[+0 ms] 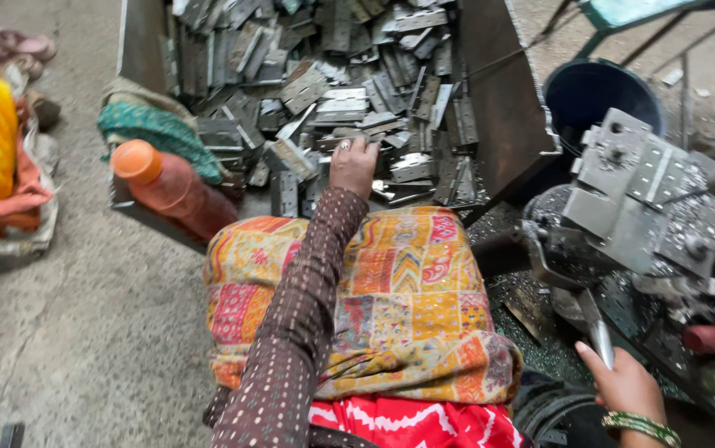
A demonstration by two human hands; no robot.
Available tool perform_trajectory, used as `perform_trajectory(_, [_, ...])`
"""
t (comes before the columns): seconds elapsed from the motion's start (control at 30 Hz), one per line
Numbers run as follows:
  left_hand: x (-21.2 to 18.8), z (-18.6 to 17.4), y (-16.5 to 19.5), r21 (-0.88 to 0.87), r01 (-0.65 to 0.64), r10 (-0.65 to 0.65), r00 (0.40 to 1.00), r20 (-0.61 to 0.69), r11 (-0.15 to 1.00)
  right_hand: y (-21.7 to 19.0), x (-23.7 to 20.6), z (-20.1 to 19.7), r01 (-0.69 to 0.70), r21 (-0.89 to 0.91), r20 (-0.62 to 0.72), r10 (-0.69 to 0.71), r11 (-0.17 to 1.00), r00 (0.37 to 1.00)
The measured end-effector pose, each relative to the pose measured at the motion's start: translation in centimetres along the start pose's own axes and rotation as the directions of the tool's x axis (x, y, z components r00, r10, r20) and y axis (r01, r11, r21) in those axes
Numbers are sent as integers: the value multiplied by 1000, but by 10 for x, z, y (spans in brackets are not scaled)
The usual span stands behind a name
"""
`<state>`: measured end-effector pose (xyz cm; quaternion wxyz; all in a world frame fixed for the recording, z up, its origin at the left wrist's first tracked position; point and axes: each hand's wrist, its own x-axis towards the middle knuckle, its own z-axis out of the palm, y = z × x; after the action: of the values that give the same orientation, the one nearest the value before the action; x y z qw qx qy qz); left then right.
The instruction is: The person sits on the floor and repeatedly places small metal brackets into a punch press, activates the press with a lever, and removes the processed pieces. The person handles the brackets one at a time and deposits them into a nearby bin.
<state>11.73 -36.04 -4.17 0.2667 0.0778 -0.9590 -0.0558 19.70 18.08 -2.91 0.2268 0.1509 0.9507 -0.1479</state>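
From the head view, the left hand [353,166] reaches to twelve o'clock, fingers closing on a metal hinge plate [357,124] in the heaped bin [503,99]. The right hand [623,386] grips the press lever [596,328] at four o'clock. Sharp plate edges could cut her fingers.

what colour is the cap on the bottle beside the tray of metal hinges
Orange, on a reddish-brown bottle; the head view shows it.

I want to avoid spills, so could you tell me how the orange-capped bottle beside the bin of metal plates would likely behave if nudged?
The bottle lies tilted against the bin and a green cloth, so it is probably loosely propped. Its round body would likely roll once freed. It looks like plastic, so probably light unless full. The left hand rests on the metal plates nearby.
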Motion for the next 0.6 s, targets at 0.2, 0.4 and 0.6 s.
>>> perform_trajectory(0.2, [16,-34,137,-119,-261,241,958,-157,958,-21,-27,-5,-30,81,1,30,996,1000])
perform_trajectory(0.4, [8,-24,281,-256,-490,488,870,-77,833,-33,-40,-8,-23,102,-20,25,995,999])
perform_trajectory(0.6, [-13,-2,322,-303,-400,428,903,30,865,-36,-38,-10,-9,48,1,9,999,1000])
